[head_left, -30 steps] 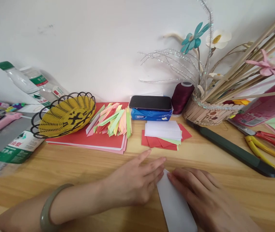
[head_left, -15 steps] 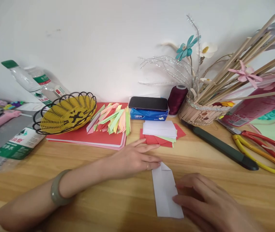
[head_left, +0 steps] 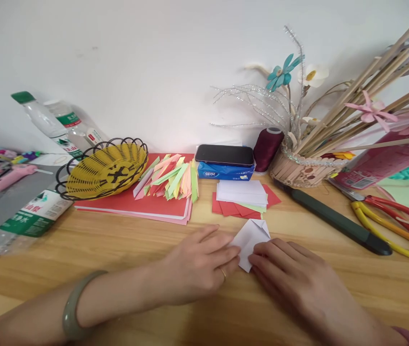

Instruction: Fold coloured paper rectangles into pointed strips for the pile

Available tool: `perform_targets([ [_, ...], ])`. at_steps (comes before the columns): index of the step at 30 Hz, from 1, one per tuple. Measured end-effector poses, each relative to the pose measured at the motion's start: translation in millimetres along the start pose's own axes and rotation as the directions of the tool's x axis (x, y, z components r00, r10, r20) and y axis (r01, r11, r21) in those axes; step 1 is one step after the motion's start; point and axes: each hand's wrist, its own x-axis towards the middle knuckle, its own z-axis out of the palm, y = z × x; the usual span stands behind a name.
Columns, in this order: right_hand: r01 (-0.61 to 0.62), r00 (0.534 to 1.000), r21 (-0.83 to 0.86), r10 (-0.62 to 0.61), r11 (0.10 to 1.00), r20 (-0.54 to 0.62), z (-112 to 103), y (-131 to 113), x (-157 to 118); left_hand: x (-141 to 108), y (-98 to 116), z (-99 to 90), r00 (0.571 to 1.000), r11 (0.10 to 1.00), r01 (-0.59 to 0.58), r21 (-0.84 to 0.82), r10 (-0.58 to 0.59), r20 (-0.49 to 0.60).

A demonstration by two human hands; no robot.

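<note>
A small white paper (head_left: 249, 240) lies tilted on the wooden table, with folded flaps at its top end. The fingertips of my left hand (head_left: 204, 262) touch its left side; a ring and a bangle show on that hand and arm. On the paper's lower right edge rest the bunched fingers of my right hand (head_left: 294, 278), its thumb hidden. Behind the paper, white slips (head_left: 242, 192) lie on red and green ones. A pile of folded coloured strips (head_left: 172, 178) sits on red sheets (head_left: 118, 207).
A yellow basket (head_left: 107, 170) and plastic bottles (head_left: 35, 216) stand or lie left. A phone (head_left: 224, 154) tops a blue tissue pack (head_left: 222, 171), beside purple thread (head_left: 268, 149). At right are a stick-filled holder (head_left: 301, 168), a dark green tool (head_left: 341, 221) and scissors (head_left: 399, 238).
The white paper has turned and now looks shorter, with a fold across it. My left hand has come down to its left side, and my right hand has moved up onto its right edge.
</note>
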Motion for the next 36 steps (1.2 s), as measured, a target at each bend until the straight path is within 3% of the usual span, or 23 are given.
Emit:
perform_targets([
  [5, -0.046, 0.999, 0.132, 0.045, 0.99, 0.014, 2.9, 3.1, 2.8, -7.1, -1.5, 10.8, 0.999, 1.0, -0.013, 0.022, 0.012, 0.036],
  [12, -0.068, 0.998, 0.211, 0.067, 0.975, 0.013, 2.4, 6.5, 8.3, -11.6, -4.2, 10.1, 0.998, 0.999, 0.024, -0.033, -0.022, 0.066],
  [18, -0.224, 0.974, 0.348, 0.21, 0.91, 0.08, 5.8, 6.0, 13.1, -15.7, 1.9, 12.9, 0.993, 0.999, 0.029, -0.031, -0.025, 0.112],
  [24, -0.326, 0.943, 0.381, 0.326, 0.865, 0.067, 11.1, 2.7, 18.1, -16.9, 7.7, 11.8, 0.981, 1.0, -0.013, 0.006, 0.011, 0.193],
  [30, -0.305, 0.949, 0.38, 0.313, 0.873, 0.042, 9.7, -2.1, 16.7, -14.3, 9.7, 11.0, 0.977, 1.0, -0.003, 0.008, 0.001, 0.214],
  [36, -0.274, 0.96, 0.376, 0.276, 0.885, 0.05, 11.5, -0.4, 12.7, -11.5, 10.4, 11.4, 0.987, 0.999, -0.004, 0.051, -0.004, 0.161],
])
